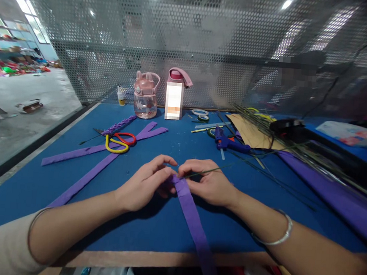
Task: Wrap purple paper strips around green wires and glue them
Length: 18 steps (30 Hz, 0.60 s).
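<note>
Perforated metal sheeting [210,33] backed the blue surface [150,236]. Transparent pink-topped jug [145,105] and small cup [121,97] sat there, contents unclear. Left grip [150,177] pinched the crinkled purple strip [193,216]'s upper end; right grip [210,182] closed on thin green stem [206,171] meeting it. Strip hung over near edge.

Over the blue worktop [150,236], the left hand [145,181] pinches the end of a purple strip [194,214], which trails past the near edge. The right hand [213,185] meets it, fingers closed around a thin green stem [208,171]. Red-and-yellow scissors [117,151] lie across more purple strips [85,179] at left; a blue glue gun [233,146] lies at right.
</note>
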Motion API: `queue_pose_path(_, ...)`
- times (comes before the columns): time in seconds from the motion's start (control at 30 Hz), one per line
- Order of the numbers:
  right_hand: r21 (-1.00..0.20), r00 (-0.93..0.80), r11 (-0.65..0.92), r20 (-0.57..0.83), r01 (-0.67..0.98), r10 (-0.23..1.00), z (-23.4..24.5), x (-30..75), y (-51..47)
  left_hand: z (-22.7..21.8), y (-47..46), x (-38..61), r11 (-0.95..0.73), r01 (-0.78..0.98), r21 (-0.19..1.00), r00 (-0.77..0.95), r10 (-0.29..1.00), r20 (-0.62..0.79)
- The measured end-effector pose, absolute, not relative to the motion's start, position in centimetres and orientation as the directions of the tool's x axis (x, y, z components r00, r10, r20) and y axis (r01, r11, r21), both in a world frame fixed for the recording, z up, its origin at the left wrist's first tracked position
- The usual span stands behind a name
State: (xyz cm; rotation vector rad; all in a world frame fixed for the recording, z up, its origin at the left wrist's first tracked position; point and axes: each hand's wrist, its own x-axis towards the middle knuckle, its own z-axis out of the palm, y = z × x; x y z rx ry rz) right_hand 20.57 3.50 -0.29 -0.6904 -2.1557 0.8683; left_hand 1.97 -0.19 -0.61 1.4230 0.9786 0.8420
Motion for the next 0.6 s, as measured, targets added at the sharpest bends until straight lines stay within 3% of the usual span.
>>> queue_pose_path(0.07,-0.726,-0.626,0.654,0.413,0.212,0.661,-0.3,20.6,3.5,-0.7,0.2,1.9,0.087,0.049,0.995,0.383,0.918,-0.099)
queue_pose_path(0.23,-0.768,-0.607,0.593,0.356,0.243,0.710,-0.4,20.8,3.7,-0.9,1.6,1.0,-0.123,0.142,0.982,0.082,0.990,0.112)
queue_pose_path(0.4,-0.827,-0.597,0.497,0.265,0.264,0.757,-0.7,20.9,3.9,-1.0,1.8,0.7,-0.043,0.118,0.992,0.146,0.989,0.025)
queue_pose_path(0.6,-0.844,-0.605,0.470,0.237,0.260,0.760,-0.7,20.9,3.8,-1.0,1.6,1.4,-0.038,0.158,0.987,0.141,0.990,0.016)
